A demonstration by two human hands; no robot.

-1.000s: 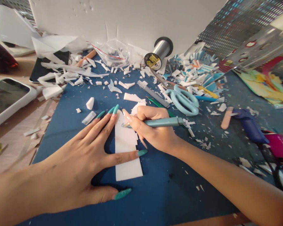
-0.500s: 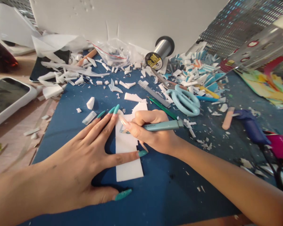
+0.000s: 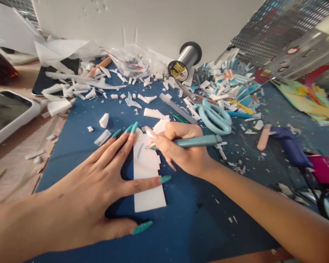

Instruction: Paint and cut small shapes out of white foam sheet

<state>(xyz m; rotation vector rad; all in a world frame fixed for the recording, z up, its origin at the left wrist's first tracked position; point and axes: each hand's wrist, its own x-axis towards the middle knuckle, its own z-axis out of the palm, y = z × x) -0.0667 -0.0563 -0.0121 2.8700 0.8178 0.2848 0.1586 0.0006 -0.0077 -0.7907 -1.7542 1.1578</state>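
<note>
A white strip of foam board or thick card with a notched right edge lies flat on the blue mat. My left hand is spread with its fingers apart; the index finger lies across the lower part of the strip and other fingertips rest at its upper left edge. My right hand is closed around a teal marker pen, its tip pointing left over the upper part of the strip. A short grey-blue mark shows on the white surface left of the tip.
Light-blue scissors, a clear-grey pen-like tool and a wire spool lie behind my hands. White and blue offcuts are heaped at the back right. A blue glue gun lies right, a phone left.
My right hand and the marker have shifted right and tilted, drawing the tip away from the mark, which now shows more plainly. My left hand stays in place on the strip.
</note>
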